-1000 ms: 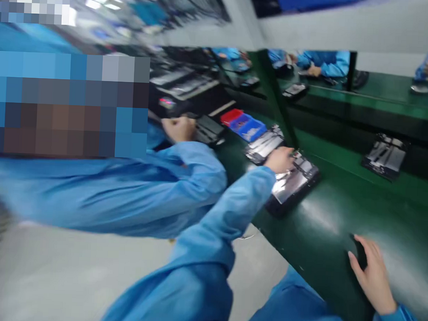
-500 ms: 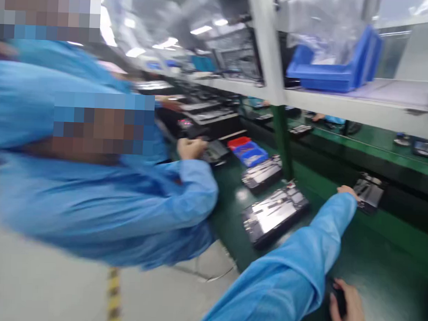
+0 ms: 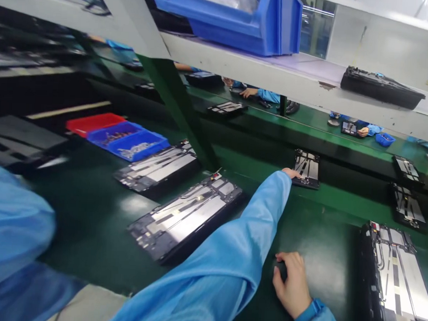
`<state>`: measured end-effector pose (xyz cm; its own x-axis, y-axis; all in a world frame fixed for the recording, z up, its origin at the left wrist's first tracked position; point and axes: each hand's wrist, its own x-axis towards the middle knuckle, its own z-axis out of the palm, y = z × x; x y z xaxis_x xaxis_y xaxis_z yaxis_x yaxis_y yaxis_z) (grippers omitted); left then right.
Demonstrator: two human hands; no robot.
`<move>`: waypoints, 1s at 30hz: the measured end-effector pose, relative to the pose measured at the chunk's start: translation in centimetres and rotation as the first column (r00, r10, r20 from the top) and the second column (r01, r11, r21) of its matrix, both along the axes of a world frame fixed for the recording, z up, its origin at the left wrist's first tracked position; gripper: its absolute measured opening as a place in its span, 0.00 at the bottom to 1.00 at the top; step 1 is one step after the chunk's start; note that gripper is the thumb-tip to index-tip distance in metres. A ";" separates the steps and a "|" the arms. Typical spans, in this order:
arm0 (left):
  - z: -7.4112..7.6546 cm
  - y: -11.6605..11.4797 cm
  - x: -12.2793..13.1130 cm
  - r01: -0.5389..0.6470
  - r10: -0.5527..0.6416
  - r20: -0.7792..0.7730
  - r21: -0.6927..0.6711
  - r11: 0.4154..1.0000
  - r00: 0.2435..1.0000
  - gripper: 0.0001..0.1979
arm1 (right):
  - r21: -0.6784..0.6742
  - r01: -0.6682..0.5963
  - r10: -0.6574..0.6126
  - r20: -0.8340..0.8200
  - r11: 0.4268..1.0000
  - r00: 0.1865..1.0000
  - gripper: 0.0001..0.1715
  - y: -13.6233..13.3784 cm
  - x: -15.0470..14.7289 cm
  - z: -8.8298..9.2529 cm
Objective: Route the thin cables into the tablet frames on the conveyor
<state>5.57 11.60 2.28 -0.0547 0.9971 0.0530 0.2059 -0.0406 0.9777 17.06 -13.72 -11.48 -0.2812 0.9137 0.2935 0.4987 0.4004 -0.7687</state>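
My left hand, at the end of a long blue sleeve, is closed on the near left edge of a tablet-like device with silver panels, on the green strip past the table edge. Most of its fingers are hidden. My right hand rests over the green table with its fingers curved and apart, holding nothing. Left of my arm lies a stack of opened devices, with another stack behind it. On the far right stands one more stack.
A red tray and blue trays of small parts lie at the left. Overhead, a white shelf bears a blue bin and a black device. A green post rises behind the stacks. A co-worker's blue sleeve is at left.
The view has swung right and down, bringing the right-hand stack into sight. My left hand stays at the device. My right hand no longer has the dark object near its fingers.
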 end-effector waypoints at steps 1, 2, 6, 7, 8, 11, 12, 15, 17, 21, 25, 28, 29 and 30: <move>-0.4 0.4 -0.2 -0.006 0.009 0.043 -0.053 0.999 0.999 0.22 | 0.005 0.002 -0.002 -0.001 1.000 1.000 0.19 0.1 0.0 -0.1; -0.9 0.9 -0.3 -0.011 0.022 0.091 -0.117 0.993 0.996 0.22 | 0.011 0.002 -0.001 -0.003 1.000 1.000 0.18 0.1 0.1 -0.1; -2.3 2.4 -0.5 0.013 0.080 0.264 -0.331 0.943 0.961 0.21 | 0.045 0.028 -0.026 -0.059 0.999 0.998 0.15 0.0 0.6 0.1; -2.7 2.2 -0.6 0.026 0.090 0.300 -0.360 0.933 0.950 0.21 | 0.053 0.053 -0.049 -0.083 0.997 0.995 0.14 -0.1 1.0 0.3; -3.1 1.7 -0.9 0.040 0.096 0.333 -0.379 0.924 0.938 0.20 | 0.061 0.085 -0.078 -0.105 0.994 0.991 0.14 -0.3 1.5 0.6; -4.9 -3.0 -2.5 0.091 0.093 0.415 -0.403 0.910 0.905 0.20 | 0.093 0.207 -0.194 -0.135 0.974 0.972 0.11 -1.2 3.6 2.3; -5.8 -5.5 -3.1 0.114 0.082 0.438 -0.403 0.908 0.895 0.22 | 0.107 0.250 -0.235 -0.135 0.962 0.963 0.10 -1.5 4.4 3.1; -8.6 -15.1 -4.8 0.192 0.030 0.500 -0.387 0.902 0.866 0.32 | 0.150 0.363 -0.343 -0.143 0.920 0.928 0.06 -1.9 6.6 5.6; -10.1 -21.8 -5.6 0.262 -0.041 0.469 -0.417 0.871 0.882 0.36 | 0.144 0.403 -0.386 -0.135 0.904 0.913 0.05 -1.6 7.5 7.1; -9.9 -31.1 -6.6 0.287 -0.217 0.190 -0.553 0.782 0.957 0.36 | 0.023 0.299 -0.300 0.071 0.954 0.951 0.08 0.4 7.6 8.2; -6.6 -31.9 -6.6 0.178 -0.371 -0.413 -0.435 0.883 0.832 0.27 | -0.062 0.106 -0.076 0.365 0.992 0.928 0.14 2.6 6.5 7.4; -4.4 -28.9 -5.3 0.224 -0.388 -0.666 -0.322 0.920 0.637 0.15 | -0.136 0.140 -0.032 0.598 0.981 0.801 0.16 3.6 5.3 7.9; -3.8 -27.8 -4.6 0.253 -0.411 -0.715 -0.324 0.912 0.565 0.14 | -0.155 0.161 -0.020 0.657 0.975 0.754 0.16 3.7 4.9 8.4; -3.2 -26.7 -3.9 0.273 -0.435 -0.754 -0.341 0.900 0.493 0.14 | -0.171 0.174 -0.004 0.701 0.970 0.713 0.16 3.8 4.5 9.0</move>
